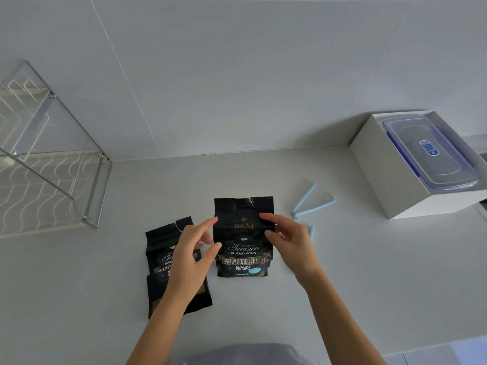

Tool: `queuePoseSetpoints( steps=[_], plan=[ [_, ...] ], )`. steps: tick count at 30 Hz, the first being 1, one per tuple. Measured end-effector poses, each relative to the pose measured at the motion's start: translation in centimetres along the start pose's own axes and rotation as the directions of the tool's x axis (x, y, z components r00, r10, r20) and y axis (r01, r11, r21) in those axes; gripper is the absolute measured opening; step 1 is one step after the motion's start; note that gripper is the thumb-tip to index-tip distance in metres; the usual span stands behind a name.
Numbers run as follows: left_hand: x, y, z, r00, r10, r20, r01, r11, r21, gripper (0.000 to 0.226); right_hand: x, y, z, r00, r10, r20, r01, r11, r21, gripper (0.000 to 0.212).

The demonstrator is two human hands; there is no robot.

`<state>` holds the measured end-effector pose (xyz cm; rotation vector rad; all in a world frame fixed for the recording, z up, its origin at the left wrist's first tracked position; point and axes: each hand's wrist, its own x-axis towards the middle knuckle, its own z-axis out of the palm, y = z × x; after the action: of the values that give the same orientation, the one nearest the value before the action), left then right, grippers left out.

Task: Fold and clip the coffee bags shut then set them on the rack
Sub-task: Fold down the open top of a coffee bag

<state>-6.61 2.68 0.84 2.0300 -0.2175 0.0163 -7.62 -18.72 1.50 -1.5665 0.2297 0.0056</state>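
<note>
The nearer coffee bag (243, 248) lies in the middle of the worktop (355, 280). It is black, with gold and white lettering that reads "Treasure" and "Blue Mountain", a gold banner of Chinese characters and a pale blue spot near its bottom. Its top edge is unfolded and has a small tear near the middle. A second coffee bag (160, 248) of the same kind lies just beside it on the left, tilted, its top also torn and its lower half partly hidden by the left forearm.

Two pale blue clips lie to the right of the middle bag: an open clip (312, 201), spread in a V, and another clip (312, 232) mostly hidden behind the right hand. At the right back corner of the worktop stands a white box (382, 169), holding a clear plastic container (432, 154) with its lid on and blue clasps. At the left edge stands a metal wire rack (63, 175).

The left hand (191, 255) reaches over the second bag, fingers loosely spread, with the thumb tip and index tip at the middle bag's left edge. The right hand (288, 239) mirrors it, index finger and thumb resting on the bag's right edge. Neither hand is clenched, and neither plainly grasps the bag.
</note>
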Motion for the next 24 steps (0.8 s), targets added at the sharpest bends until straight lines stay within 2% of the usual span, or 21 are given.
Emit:
queuePoseSetpoints(
  steps=[2, 5, 7, 9, 12, 15, 19, 24],
  plan=[
    [0.4, 0.2, 0.0, 0.998, -0.009, 0.065, 0.01, 1.0, -0.012, 0.053, -0.1, -0.2, -0.1, 0.999, 0.005, 0.045, -0.006, 1.0, 0.014, 0.045],
    [0.6, 1.0, 0.4, 0.971, -0.109, 0.211, 0.15, 0.97, -0.191, 0.054, -0.4, -0.2, -0.2, 0.996, -0.004, 0.089, 0.002, 1.0, 0.021, 0.048],
    [0.7, 1.4, 0.6, 0.971, -0.117, 0.207, 0.167, 0.956, -0.243, 0.055, -0.6, -0.1, -0.2, 0.996, -0.027, 0.086, 0.026, 1.0, 0.015, 0.043],
    [0.5, 1.4, 0.6, 0.974, -0.12, 0.194, 0.16, 0.965, -0.207, 0.054, -0.9, 0.1, -0.3, 0.995, -0.026, 0.092, 0.022, 0.998, 0.052, 0.04],
    [-0.2, 0.8, 0.6, 0.965, -0.151, 0.214, 0.195, 0.959, -0.204, 0.053, -1.1, 0.2, -0.9, 0.99, 0.018, 0.137, -0.027, 0.998, 0.063, 0.055],
    [-0.8, 0.6, 0.5, 0.939, -0.21, 0.272, 0.301, 0.885, -0.355, 0.062, -1.1, 0.0, -1.3, 0.959, 0.078, 0.272, -0.115, 0.985, 0.125, 0.056],
    [-0.4, 0.3, -0.5, 0.924, -0.244, 0.295, 0.349, 0.856, -0.382, 0.072, -1.0, -0.8, -1.7, 0.919, 0.052, 0.392, -0.136, 0.972, 0.19, 0.044],
    [-0.9, -0.9, -0.1, 0.893, -0.346, 0.287, 0.436, 0.823, -0.365, 0.081, -1.0, 0.5, -1.1, 0.93, 0.11, 0.351, -0.161, 0.98, 0.119, 0.042]
  ],
)
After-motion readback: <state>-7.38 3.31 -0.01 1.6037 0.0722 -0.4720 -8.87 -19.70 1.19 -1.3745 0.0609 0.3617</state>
